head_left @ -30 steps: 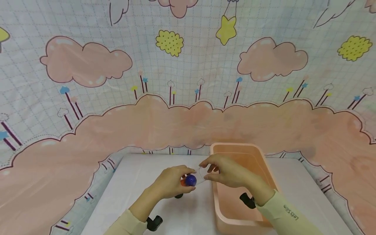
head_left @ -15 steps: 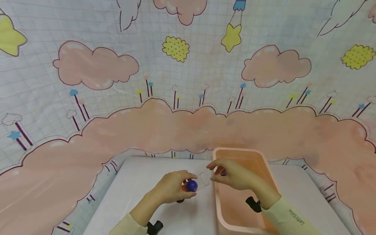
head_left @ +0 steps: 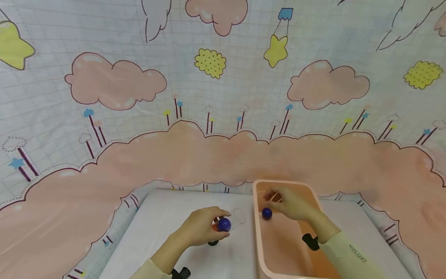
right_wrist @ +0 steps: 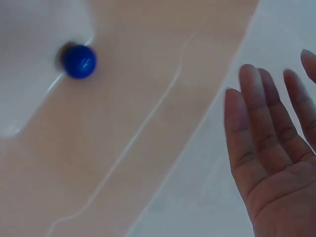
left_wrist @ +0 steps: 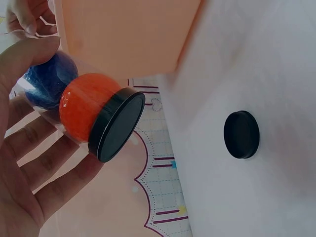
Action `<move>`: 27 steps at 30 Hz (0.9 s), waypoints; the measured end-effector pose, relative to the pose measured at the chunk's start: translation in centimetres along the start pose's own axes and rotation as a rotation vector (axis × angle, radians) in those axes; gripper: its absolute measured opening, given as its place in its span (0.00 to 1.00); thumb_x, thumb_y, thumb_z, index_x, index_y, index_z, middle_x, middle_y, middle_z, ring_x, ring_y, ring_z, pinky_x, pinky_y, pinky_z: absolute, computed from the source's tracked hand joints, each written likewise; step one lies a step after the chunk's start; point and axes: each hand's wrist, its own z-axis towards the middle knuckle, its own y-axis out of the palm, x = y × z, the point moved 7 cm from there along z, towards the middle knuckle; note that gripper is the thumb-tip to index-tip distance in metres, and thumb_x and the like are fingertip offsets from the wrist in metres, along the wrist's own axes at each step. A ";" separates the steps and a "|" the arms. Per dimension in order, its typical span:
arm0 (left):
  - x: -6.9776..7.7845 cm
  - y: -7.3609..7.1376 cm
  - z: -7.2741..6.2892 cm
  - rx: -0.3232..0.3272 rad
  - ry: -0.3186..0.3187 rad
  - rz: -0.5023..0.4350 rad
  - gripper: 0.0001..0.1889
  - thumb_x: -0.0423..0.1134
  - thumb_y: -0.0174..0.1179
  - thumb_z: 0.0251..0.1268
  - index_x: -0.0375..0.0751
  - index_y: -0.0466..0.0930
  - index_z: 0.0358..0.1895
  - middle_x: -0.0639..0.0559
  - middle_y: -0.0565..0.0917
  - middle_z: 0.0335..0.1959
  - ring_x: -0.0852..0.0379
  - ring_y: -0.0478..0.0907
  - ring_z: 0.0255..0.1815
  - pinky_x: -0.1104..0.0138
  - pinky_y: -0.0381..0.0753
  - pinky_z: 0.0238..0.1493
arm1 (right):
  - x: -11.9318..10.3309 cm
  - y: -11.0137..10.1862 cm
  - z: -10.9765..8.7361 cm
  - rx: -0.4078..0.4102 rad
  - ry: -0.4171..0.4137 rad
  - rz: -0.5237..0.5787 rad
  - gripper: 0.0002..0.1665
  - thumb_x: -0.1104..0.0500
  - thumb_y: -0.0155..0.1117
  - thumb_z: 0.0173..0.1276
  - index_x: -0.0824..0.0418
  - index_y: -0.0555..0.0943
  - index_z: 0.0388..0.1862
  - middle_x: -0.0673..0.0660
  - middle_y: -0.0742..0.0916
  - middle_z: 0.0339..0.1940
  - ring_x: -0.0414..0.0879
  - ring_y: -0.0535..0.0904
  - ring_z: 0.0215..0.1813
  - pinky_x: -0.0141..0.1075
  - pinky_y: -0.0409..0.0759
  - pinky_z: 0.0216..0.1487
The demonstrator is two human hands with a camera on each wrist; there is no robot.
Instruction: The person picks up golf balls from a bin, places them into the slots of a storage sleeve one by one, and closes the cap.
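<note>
My left hand [head_left: 200, 226] grips a clear tube [head_left: 239, 216] by its side, held tilted above the table. Inside it sit a blue ball [left_wrist: 49, 81] and an orange ball [left_wrist: 81, 106], and a black cap [left_wrist: 118, 126] closes the end by the orange one. The tube's other end faces the bin. My right hand [head_left: 292, 203] is over the peach bin [head_left: 259, 240], fingers apart with nothing between them. Just under its fingertips another blue ball [head_left: 266, 213] shows within the bin; in the right wrist view it is clear of the hand.
A loose black cap [left_wrist: 242, 134] lies on the white table [head_left: 167, 209]. The bin takes up the table's right side, its wall rising between the two hands. A patterned cloth [head_left: 223, 155] hangs behind the table. Black wrist cameras [head_left: 310, 241] sit on both wrists.
The right hand has moved right, from the tube's end to above the bin, and has let go of a blue ball there. The left hand still holds the tube in nearly the same place.
</note>
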 end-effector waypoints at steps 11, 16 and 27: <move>-1.2 -1.7 -1.3 0.076 -0.048 0.023 0.28 0.60 0.73 0.59 0.57 0.85 0.61 0.67 0.85 0.43 0.67 0.80 0.43 0.67 0.81 0.42 | 2.8 0.3 4.5 -0.018 0.119 -0.134 0.16 0.54 0.70 0.72 0.62 0.85 0.52 0.53 0.89 0.45 0.47 0.84 0.48 0.44 0.84 0.53; -1.3 -1.7 -1.6 0.078 -0.047 0.024 0.28 0.59 0.73 0.59 0.57 0.85 0.61 0.68 0.85 0.44 0.66 0.81 0.43 0.67 0.82 0.43 | 4.4 1.8 5.7 -0.057 0.147 -0.183 0.18 0.56 0.73 0.67 0.64 0.85 0.52 0.56 0.89 0.46 0.50 0.83 0.49 0.48 0.83 0.57; -0.2 0.0 -1.1 0.052 0.005 -0.023 0.27 0.58 0.75 0.57 0.58 0.85 0.60 0.69 0.85 0.43 0.70 0.79 0.42 0.68 0.82 0.43 | 9.2 5.8 4.1 -0.142 0.298 -0.190 0.14 0.63 0.72 0.67 0.68 0.85 0.49 0.58 0.88 0.42 0.50 0.83 0.44 0.46 0.84 0.50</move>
